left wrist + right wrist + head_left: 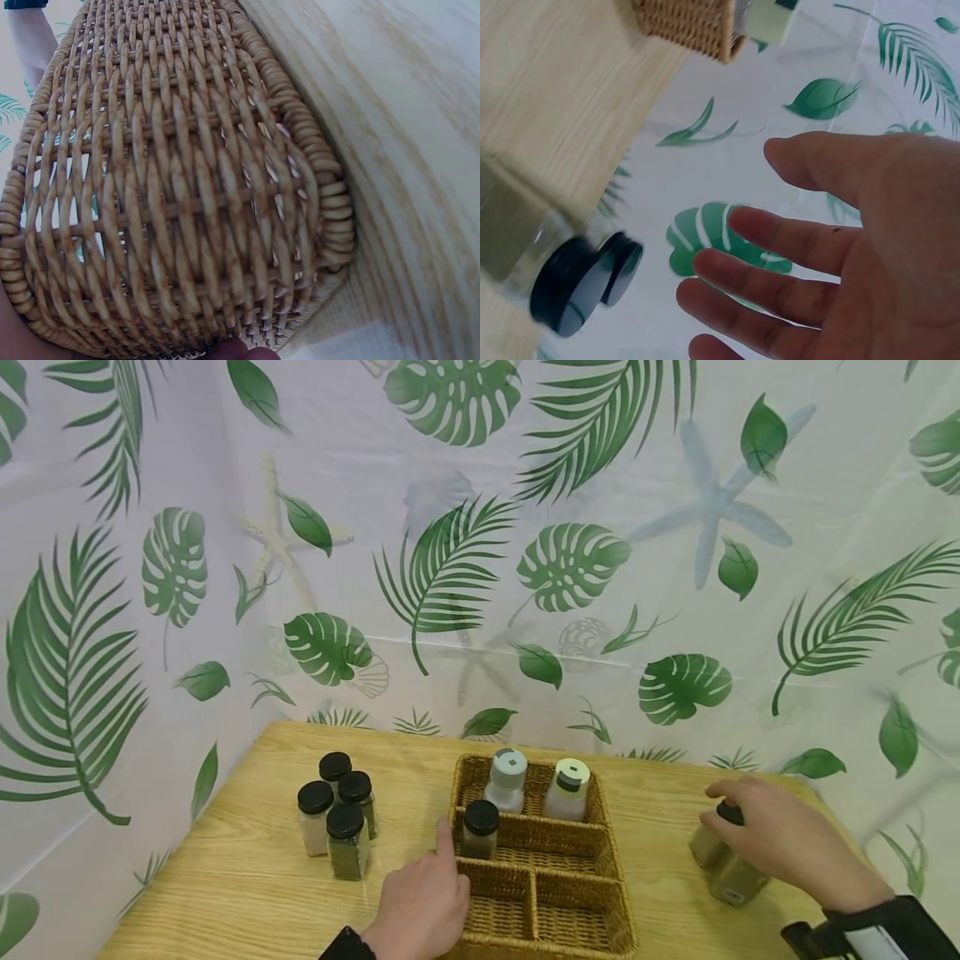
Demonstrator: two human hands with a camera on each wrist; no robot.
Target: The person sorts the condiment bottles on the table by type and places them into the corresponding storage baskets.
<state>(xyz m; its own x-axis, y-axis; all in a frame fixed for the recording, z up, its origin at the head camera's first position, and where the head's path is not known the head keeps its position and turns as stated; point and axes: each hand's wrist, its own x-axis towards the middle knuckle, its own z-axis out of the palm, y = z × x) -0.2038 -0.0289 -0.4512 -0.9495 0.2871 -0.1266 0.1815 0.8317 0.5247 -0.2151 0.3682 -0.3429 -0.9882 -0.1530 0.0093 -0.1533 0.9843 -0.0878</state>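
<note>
At the left wall of the wicker basket (622, 902) is my left hand (422, 897), its index finger stretched along the rim and the thumb on the inner side. The left wrist view shows the basket's woven side (180, 187) close up, with fingertips (229, 349) against its lower edge. My right hand (780, 839) hovers over two square spice jars on the right; its fingers are spread and hold nothing in the right wrist view. One jar (738, 881) is partly covered by the hand. Black lids (562, 289) show beside the fingers.
Inside the basket stand two white-capped bottles, one with a pale cap (508, 768) and one yellowish (567, 789), plus a black-lidded jar (480, 831). Several black-lidded spice jars (348, 843) cluster left on the wooden table (232, 852). A leaf-patterned cloth (480, 568) hangs behind.
</note>
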